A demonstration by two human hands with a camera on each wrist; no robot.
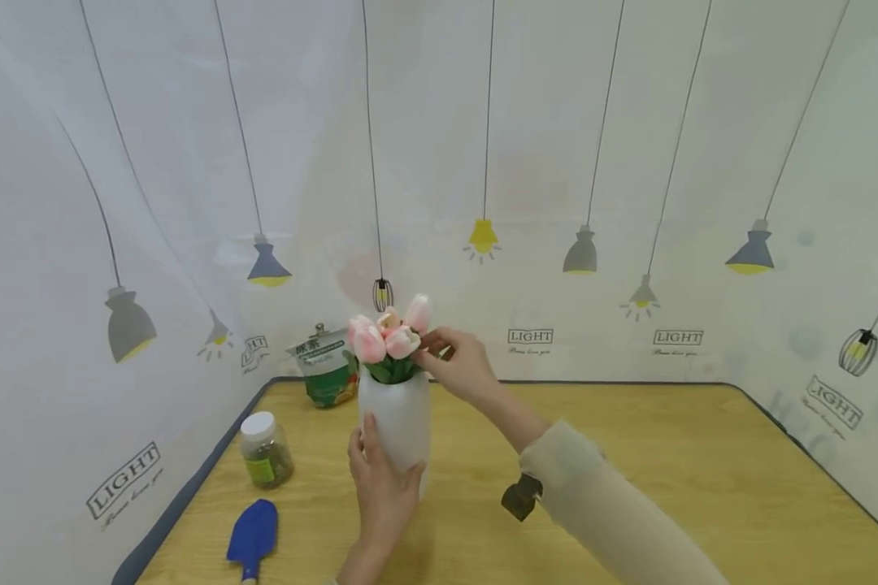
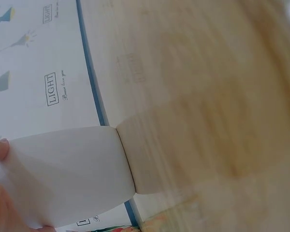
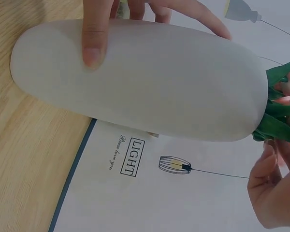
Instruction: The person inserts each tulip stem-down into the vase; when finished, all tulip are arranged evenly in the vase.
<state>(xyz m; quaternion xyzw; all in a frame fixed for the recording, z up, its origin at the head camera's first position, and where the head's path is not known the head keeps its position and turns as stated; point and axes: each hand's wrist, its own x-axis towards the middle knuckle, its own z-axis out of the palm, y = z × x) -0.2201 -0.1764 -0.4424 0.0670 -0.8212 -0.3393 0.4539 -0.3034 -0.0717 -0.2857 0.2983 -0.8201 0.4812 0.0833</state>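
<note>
Pink and white tulips with green leaves stand bunched in the mouth of a tall white vase. Low on the vase's body, my left hand grips it with the thumb on one side and the fingers spread round the other. At the bunch's right edge, my right hand pinches a tulip stem just above the rim, thumb against fingers. The left wrist view shows the lower vase meeting the tabletop, with part of the left fingers at the edge.
Left of the vase are a lidded clear jar with dark contents and a blue toy shovel. Behind it leans a green and white pouch. A lamp-printed sheet walls in the wooden table.
</note>
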